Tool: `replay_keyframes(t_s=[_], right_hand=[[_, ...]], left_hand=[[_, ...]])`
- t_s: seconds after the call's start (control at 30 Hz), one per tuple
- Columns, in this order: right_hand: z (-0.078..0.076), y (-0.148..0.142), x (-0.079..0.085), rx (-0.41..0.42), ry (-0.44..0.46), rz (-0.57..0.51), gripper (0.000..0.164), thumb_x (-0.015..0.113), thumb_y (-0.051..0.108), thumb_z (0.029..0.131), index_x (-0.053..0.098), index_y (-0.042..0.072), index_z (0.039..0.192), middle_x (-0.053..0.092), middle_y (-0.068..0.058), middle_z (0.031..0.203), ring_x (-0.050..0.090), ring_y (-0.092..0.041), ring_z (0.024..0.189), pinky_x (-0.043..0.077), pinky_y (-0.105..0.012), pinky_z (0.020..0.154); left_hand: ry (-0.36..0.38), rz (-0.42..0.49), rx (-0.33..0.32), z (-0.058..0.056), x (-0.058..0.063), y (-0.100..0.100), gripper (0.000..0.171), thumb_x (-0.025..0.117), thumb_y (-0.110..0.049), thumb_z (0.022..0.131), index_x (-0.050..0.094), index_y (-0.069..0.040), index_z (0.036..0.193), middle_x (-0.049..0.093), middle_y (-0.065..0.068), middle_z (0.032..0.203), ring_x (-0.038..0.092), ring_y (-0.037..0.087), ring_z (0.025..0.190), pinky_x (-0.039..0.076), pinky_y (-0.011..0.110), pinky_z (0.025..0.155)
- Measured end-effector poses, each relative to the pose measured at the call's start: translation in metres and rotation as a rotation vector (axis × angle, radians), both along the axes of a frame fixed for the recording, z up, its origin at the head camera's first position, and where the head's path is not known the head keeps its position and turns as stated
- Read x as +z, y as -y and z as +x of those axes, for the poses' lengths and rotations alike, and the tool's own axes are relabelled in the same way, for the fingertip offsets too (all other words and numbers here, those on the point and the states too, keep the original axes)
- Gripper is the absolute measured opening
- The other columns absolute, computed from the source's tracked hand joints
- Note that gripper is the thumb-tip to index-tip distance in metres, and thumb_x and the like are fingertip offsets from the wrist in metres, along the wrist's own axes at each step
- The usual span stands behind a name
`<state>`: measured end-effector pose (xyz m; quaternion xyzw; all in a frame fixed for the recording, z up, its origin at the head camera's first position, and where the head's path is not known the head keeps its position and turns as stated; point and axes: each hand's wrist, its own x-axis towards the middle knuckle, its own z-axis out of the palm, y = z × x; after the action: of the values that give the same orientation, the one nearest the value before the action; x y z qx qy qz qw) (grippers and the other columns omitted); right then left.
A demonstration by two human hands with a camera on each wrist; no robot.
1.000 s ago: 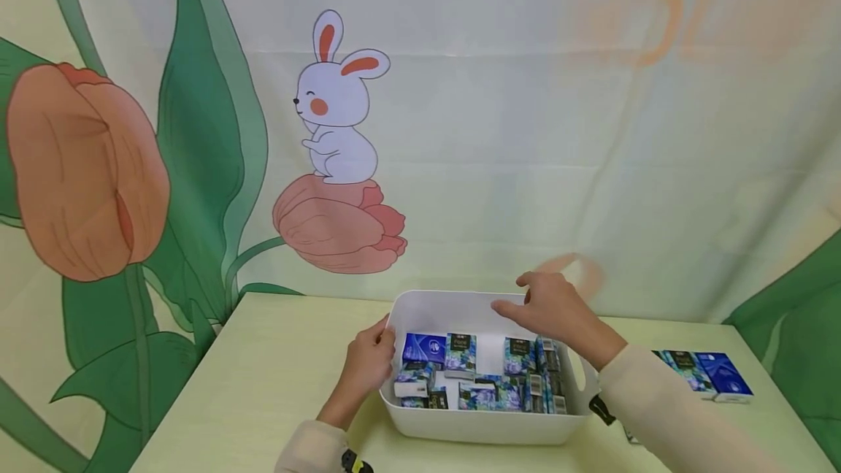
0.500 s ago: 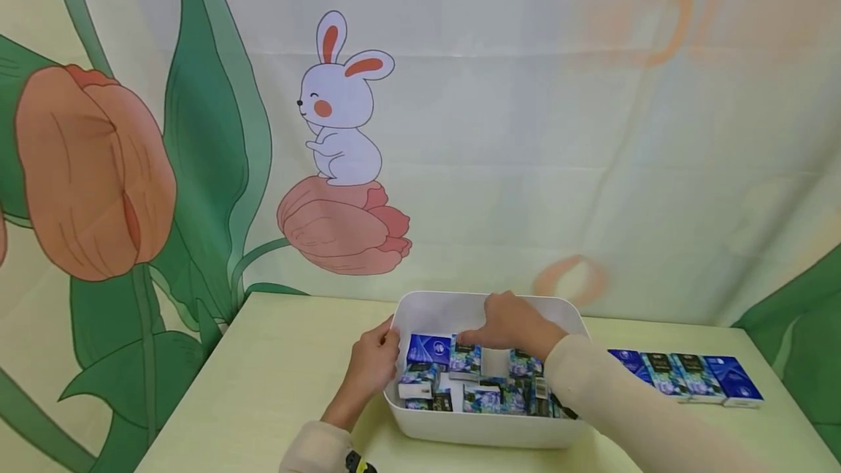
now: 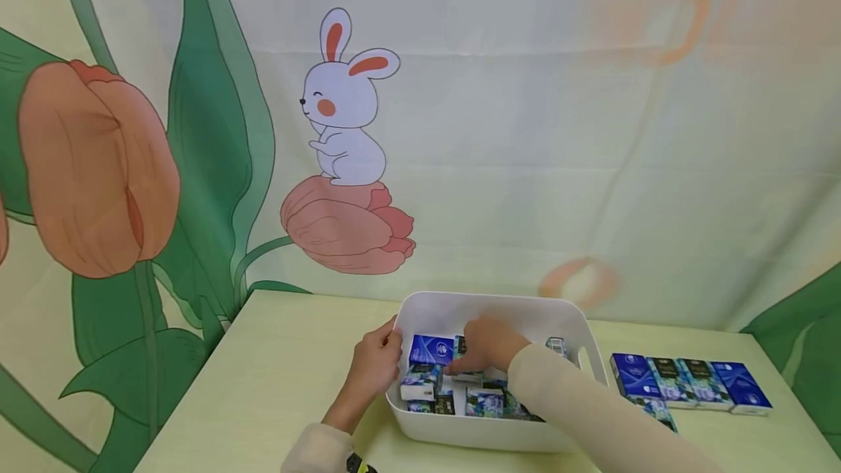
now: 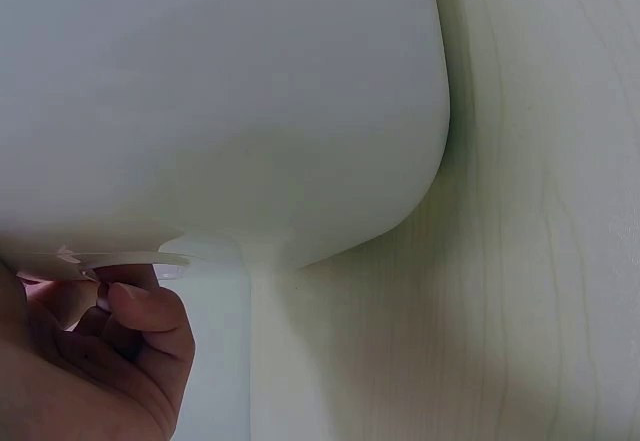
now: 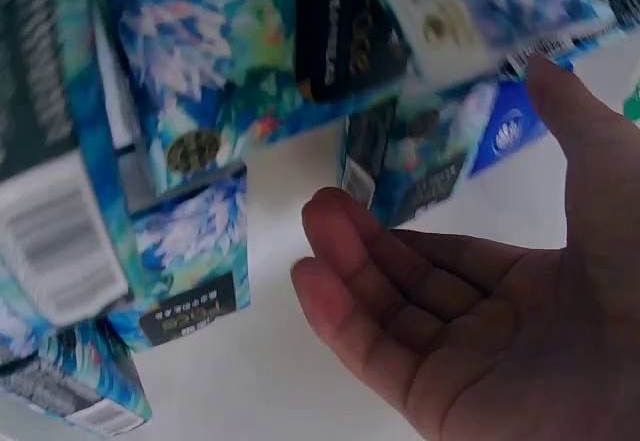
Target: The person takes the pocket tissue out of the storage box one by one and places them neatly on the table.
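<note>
Gripping the left end of a white bin [image 3: 473, 435], the left hand [image 3: 373, 362] is curled at its handle. Inside, the right hand [image 3: 494, 345] is held wide, thumb and fingers apart, near a floral packet [image 5: 430, 151]; contact cannot be told. A blue packet [image 3: 431, 350] is seen beyond. Rightward, four packets [image 3: 674, 385] are lined up on a pale table [image 3: 282, 385].
</note>
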<state>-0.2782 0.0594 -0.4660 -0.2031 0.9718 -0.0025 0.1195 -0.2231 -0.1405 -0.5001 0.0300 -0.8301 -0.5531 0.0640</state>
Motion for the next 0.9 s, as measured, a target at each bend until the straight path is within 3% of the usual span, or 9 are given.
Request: replay_keyframes(t_s=[0.13,0.33,0.43,0.67,0.9], right_hand=[[0.007,0.003,0.0,0.006,0.01,-0.039,0.055,0.08,0.059,0.077,0.065,0.007,0.076,0.055,-0.001,0.065,0.05,-0.017,0.063,0.049,-0.032,0.066],[0.004,-0.008,0.001,-0.06,0.036,-0.101,0.03,0.085,0.025,0.075,0.062,0.006,0.079,0.055,-0.003,0.073,0.048,-0.019,0.068,0.045,-0.034,0.064],[0.002,-0.016,0.005,-0.081,0.038,-0.082,0.03,0.086,0.023,0.073,0.062,0.006,0.079,0.055,-0.003,0.073,0.049,-0.02,0.067,0.046,-0.034,0.063],[0.008,-0.028,0.026,-0.065,-0.034,-0.081,0.038,0.086,0.035,0.072,0.058,0.011,0.074,0.052,0.001,0.065,0.047,-0.016,0.059,0.043,-0.03,0.055],[0.026,-0.047,0.06,-0.072,-0.043,-0.226,0.04,0.081,0.036,0.075,0.049,0.013,0.065,0.035,0.003,0.056,0.032,-0.013,0.047,0.031,-0.03,0.047]], left_hand=[[-0.01,0.002,-0.004,0.0,0.002,-0.001,0.042,0.047,-0.021,0.106,0.057,-0.01,0.145,0.05,0.001,0.066,0.046,0.014,0.043,0.043,0.028,0.043],[-0.017,0.008,-0.022,-0.003,0.004,-0.007,0.042,0.047,-0.021,0.106,0.056,-0.009,0.146,0.05,0.001,0.065,0.046,0.013,0.042,0.041,0.026,0.043],[-0.011,0.0,-0.024,-0.003,0.004,-0.009,0.043,0.047,-0.022,0.106,0.055,-0.009,0.146,0.05,0.0,0.065,0.046,0.013,0.043,0.041,0.026,0.043],[-0.001,-0.007,-0.012,-0.001,0.002,-0.005,0.042,0.047,-0.021,0.106,0.056,-0.009,0.145,0.05,0.001,0.066,0.047,0.014,0.044,0.043,0.028,0.045],[0.009,-0.006,0.007,0.0,-0.001,-0.001,0.043,0.047,-0.022,0.106,0.055,-0.008,0.146,0.051,0.002,0.067,0.047,0.014,0.045,0.044,0.029,0.046]])
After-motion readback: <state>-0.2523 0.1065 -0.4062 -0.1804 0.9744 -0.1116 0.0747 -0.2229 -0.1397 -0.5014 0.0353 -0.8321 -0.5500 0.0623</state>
